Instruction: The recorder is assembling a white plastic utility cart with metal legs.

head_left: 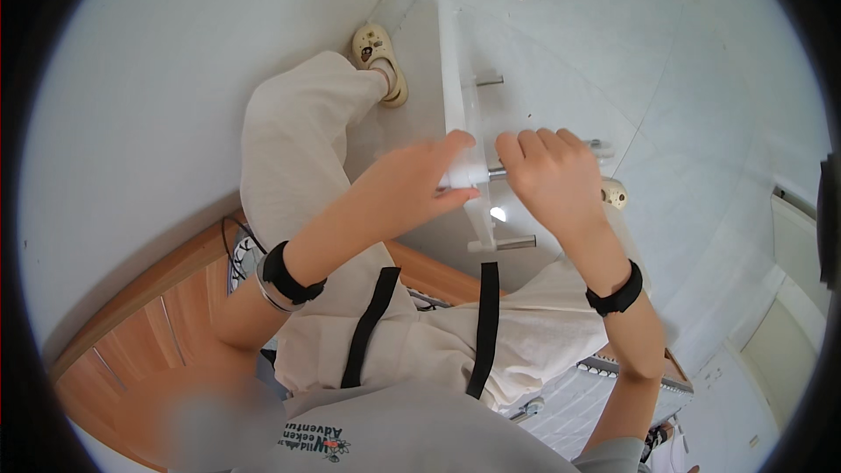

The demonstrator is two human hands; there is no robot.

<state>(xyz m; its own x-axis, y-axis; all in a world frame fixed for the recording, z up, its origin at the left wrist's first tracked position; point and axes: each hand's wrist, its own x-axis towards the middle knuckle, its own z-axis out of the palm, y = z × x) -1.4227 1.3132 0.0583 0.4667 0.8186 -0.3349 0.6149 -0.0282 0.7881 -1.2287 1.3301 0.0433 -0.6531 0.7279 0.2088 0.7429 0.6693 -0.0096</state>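
Upright between my knees stands a long, narrow white panel (453,79) with several short metal posts sticking out to its right. My left hand (407,180) reaches in from the left. Its thumb and fingers close around a white rounded part (467,177) on the panel. On the other side, my right hand (550,175) is curled in a fist around a metal post (497,173) that runs to the same part. Most of that post is hidden by the fingers. Just past the right knuckles shows a clear or shiny piece (600,149), too blurred to name.
A cream clog (381,66) is on my foot at the far left; another clog (615,193) shows partly at right. Nearer me are a wooden slatted piece (149,342) at left and a wood-edged frame (674,372) at right. A white wall (158,79) rises at left.
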